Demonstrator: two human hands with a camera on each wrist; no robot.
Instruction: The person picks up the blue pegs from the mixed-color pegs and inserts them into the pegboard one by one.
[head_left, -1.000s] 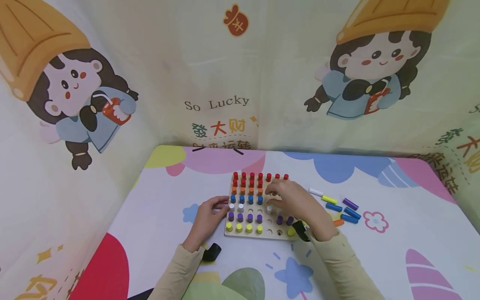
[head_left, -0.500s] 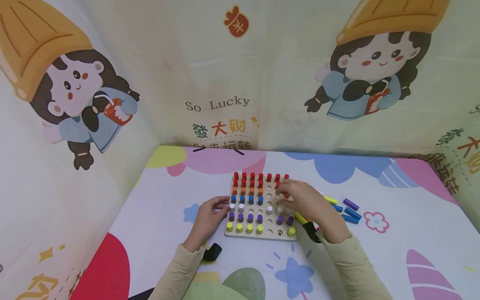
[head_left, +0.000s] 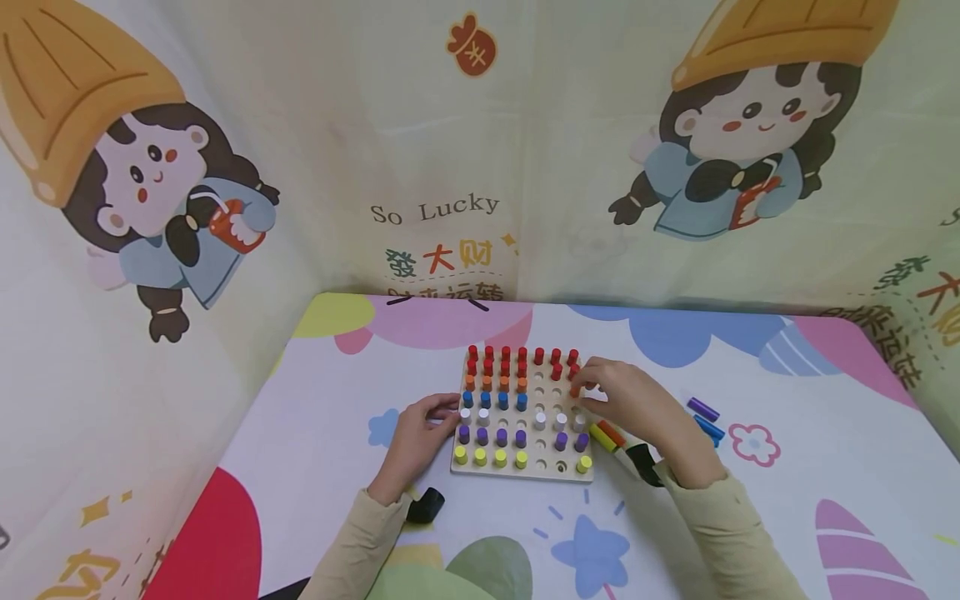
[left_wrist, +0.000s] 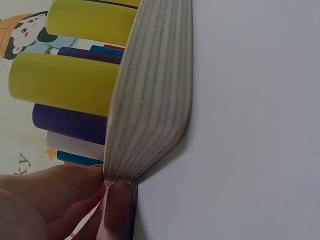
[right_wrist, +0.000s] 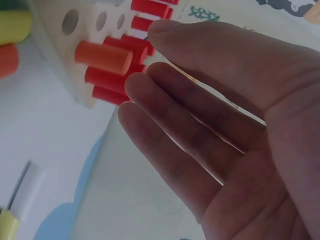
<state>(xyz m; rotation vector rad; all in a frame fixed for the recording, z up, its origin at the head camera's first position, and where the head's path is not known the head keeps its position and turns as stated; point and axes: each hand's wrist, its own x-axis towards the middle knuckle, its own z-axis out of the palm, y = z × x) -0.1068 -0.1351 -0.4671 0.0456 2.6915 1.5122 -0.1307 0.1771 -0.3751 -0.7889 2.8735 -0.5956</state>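
Note:
A wooden pegboard (head_left: 540, 445) with rows of red, orange, blue, white, purple and yellow pegs lies on the table; several holes in its right half are bare. At its left edge my left hand (head_left: 415, 437) pinches the rim between thumb and finger, as the left wrist view shows at the layered board edge (left_wrist: 150, 100). My right hand (head_left: 637, 408) hovers at the right side, fingers slightly bent and spread, beside an orange peg (right_wrist: 102, 56) standing in the board. Nothing lies between its fingers in the right wrist view; fingertips come close to red pegs (right_wrist: 107, 80).
Right of the board lie a loose yellow peg (head_left: 604, 437) and a loose orange peg (head_left: 612, 432). Farther right are a purple peg (head_left: 703, 408) and blue pegs (head_left: 708, 429), partly behind the right arm. A patterned cloth wall (head_left: 555, 183) rises behind the table.
My right hand has shifted right, from over the board's middle right to its right edge, uncovering more pegs and holes. The left hand stays in place on the board.

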